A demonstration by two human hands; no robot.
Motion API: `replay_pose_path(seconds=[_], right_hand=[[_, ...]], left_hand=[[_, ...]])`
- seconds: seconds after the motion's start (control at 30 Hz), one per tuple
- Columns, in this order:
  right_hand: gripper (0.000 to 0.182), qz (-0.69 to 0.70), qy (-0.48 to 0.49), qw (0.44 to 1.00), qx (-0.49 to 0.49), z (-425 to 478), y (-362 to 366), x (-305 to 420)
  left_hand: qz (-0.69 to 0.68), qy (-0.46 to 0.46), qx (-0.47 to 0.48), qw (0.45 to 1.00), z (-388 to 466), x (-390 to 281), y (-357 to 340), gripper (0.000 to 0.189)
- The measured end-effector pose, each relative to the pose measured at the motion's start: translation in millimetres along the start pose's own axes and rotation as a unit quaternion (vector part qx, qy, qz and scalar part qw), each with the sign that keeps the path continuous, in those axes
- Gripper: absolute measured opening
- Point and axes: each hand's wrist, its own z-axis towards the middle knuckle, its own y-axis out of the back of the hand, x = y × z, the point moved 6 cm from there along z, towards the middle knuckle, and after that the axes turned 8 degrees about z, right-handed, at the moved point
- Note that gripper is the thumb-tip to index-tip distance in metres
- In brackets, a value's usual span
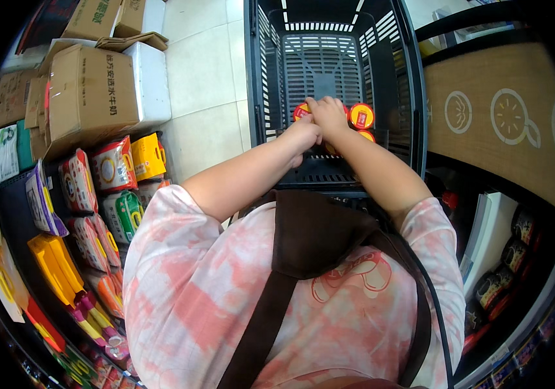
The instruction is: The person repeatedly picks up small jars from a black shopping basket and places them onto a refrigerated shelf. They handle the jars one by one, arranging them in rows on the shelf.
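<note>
A dark grey plastic shopping basket with slotted walls is in front of my body. Several jars or tubs with red-rimmed yellow lids stand near its closer end; one lidded tub is right of my hands and another tub is just left of them. My right hand reaches down over the group, its fingers partly covering a tub. Close beside it, my left hand has curled fingers and touches or nearly touches the right. What either palm holds is hidden.
Left of the pale tiled floor are stacked cardboard boxes, a white foam box and shelves of bagged goods. A brown printed panel stands close to the basket's right. Below it, dark packages fill a shelf.
</note>
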Motion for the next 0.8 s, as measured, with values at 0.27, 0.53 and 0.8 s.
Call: replay_pose_path(seconds=[0.27, 0.53, 0.8], right_hand=[[0.053, 0.004, -0.005, 1.0, 0.019, -1, 0, 0], [0.044, 0.064, -0.055, 0.993, 0.078, -14, 44, 8], [0.037, 0.294, -0.005, 0.955, 0.033, -95, 148, 37]], left_hand=[[-0.003, 0.002, 0.005, 1.0, -2, -1, -3, 0.075], [0.04, -0.029, 0.066, 0.997, -11, -8, -13, 0.068], [0.158, -0.163, 0.281, 0.932, -71, -50, -51, 0.05]])
